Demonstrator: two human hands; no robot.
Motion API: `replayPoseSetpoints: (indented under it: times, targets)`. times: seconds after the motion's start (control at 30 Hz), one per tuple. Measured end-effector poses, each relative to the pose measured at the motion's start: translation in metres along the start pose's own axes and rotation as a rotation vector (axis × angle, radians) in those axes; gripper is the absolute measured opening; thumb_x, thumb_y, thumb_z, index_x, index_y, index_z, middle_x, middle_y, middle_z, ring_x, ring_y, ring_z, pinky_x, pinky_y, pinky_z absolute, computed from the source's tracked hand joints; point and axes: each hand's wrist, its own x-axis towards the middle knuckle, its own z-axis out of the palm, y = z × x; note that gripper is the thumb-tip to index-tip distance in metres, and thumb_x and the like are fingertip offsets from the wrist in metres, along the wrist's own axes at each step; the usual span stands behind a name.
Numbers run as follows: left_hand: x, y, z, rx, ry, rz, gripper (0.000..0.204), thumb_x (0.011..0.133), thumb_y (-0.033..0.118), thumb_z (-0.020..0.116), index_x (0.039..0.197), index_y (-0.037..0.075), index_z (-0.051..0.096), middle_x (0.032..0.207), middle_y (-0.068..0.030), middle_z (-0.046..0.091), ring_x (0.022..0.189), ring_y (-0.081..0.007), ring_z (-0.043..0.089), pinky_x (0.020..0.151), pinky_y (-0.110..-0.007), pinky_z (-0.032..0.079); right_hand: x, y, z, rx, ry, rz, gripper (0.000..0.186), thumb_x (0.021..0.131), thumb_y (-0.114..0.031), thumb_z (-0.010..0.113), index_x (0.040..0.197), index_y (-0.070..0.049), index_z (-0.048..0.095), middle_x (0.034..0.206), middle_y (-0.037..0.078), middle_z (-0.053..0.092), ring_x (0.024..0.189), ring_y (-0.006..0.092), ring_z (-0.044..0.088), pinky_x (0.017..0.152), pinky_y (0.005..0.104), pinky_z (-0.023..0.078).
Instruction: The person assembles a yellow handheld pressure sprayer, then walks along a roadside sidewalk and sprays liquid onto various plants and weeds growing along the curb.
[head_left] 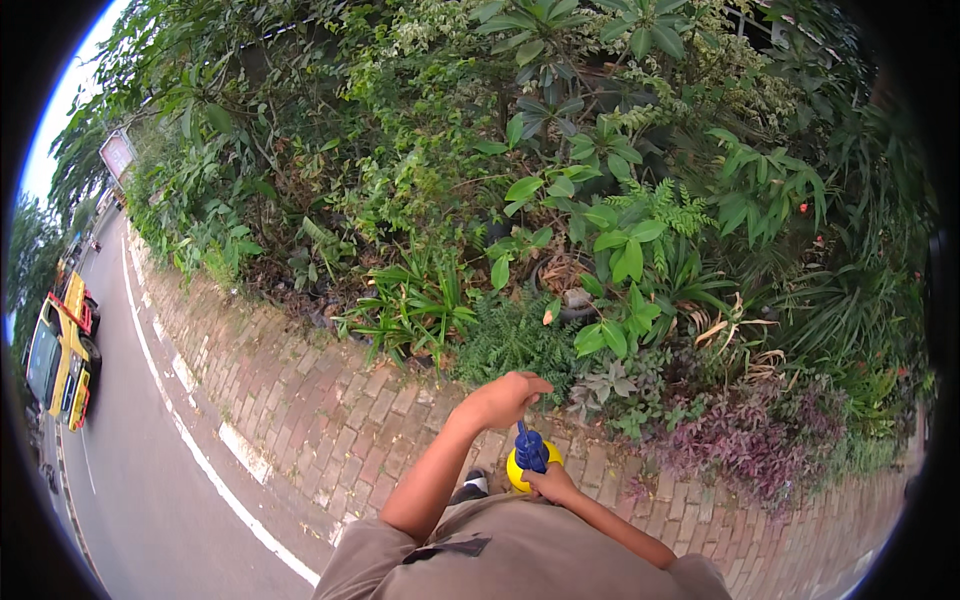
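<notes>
A pump sprayer with a round yellow tank (517,472) and a blue top (531,452) is in front of my body, over the brick pavement. My right hand (553,484) is closed around the lower part of the blue top. Above it, my left hand (505,400) curls over the upper end of the thin blue rod that rises from the sprayer. Its fingers are bent together, and they hide whatever handle is there. Part of the tank is covered by my right hand and shirt.
Dense shrubs and potted plants (410,310) line the pavement ahead, with purple-leaved plants (740,440) to the right. The brick pavement (330,410) curves along a road (170,480) at left, where a yellow truck (66,350) is seen. My shoe (478,482) shows below.
</notes>
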Motion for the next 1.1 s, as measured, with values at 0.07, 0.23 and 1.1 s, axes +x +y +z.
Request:
replayPoseSetpoints:
  times: [0.07, 0.23, 1.1]
  targets:
    - [0.001, 0.016, -0.031, -0.003, 0.051, 0.053, 0.035, 0.09, -0.001, 0.052, 0.124, 0.002, 0.06, 0.118, -0.0191, 0.062, 0.107, -0.039, 0.06, 0.092, -0.044, 0.049, -0.013, -0.019, -0.004, 0.006, 0.016, -0.016, 0.031, 0.079, -0.032, 0.069, 0.067, -0.004, 0.062, 0.059, 0.003, 0.059, 0.051, 0.0154, 0.058, 0.055, 0.0304, 0.05]
    - [0.027, -0.001, -0.008, 0.094, 0.161, 0.165, 0.031, 0.091, 0.009, 0.055, 0.121, 0.004, 0.062, 0.118, -0.017, 0.061, 0.108, -0.0369, 0.059, 0.092, -0.044, 0.049, 0.003, 0.004, 0.002, 0.129, 0.04, -0.014, 0.029, 0.08, -0.027, 0.067, 0.064, -0.006, 0.056, 0.058, 0.002, 0.056, 0.049, 0.0139, 0.054, 0.051, 0.0299, 0.046]
    - [0.072, -0.06, 0.13, 0.047, -0.495, 0.021, 0.066, 0.082, 0.008, 0.056, 0.146, 0.015, 0.042, 0.146, -0.0208, 0.043, 0.126, -0.0403, 0.049, 0.102, -0.045, 0.044, 0.002, 0.017, -0.022, 0.344, 0.106, 0.038, 0.016, 0.081, -0.014, 0.065, 0.072, -0.006, 0.055, 0.058, 0.001, 0.052, 0.048, 0.0123, 0.05, 0.048, 0.0291, 0.042]
